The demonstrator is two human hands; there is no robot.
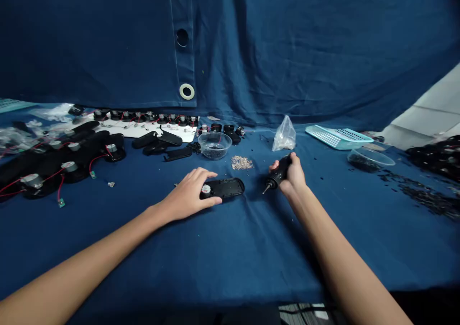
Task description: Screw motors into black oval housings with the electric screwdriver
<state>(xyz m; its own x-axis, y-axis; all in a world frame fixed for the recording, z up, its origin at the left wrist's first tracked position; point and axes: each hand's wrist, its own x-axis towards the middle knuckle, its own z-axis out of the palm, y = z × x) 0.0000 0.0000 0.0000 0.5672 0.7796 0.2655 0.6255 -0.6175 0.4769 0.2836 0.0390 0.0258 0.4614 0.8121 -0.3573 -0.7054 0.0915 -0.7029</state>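
The person's left hand (pixel 194 193) grips a black casing (pixel 228 188) that lies flat on the cloth-covered counter (pixel 201 258), the thumb along its near edge and the fingers bent over its left end and far side. The casing is oblong with a rounded right end, and a round silver motor (pixel 205 191) sits in it, showing between thumb and forefinger. To the right of the casing, and apart from it, the right hand (pixel 293 174) is wrapped around a black screwdriver (pixel 279 174), its metal bit (pixel 266 189) pointing down and toward the casing's side without touching it. Just beyond the casing is a loose heap of tiny metallic pieces (pixel 241 162), too small to make out singly, and a clear bowl (pixel 214 145) stands beside that heap, also beyond the casing. Farther off, beyond the casing and to its right, are a clear plastic bag (pixel 285 135) with pale contents, a light blue basket (pixel 338 137) and a shallow clear container (pixel 370 159) holding dark bits. Well to the left of the casing lie black shells (pixel 70 166) with silver motors and red wires; beyond it on the left, more motor-fitted parts line a white board (pixel 143 131).
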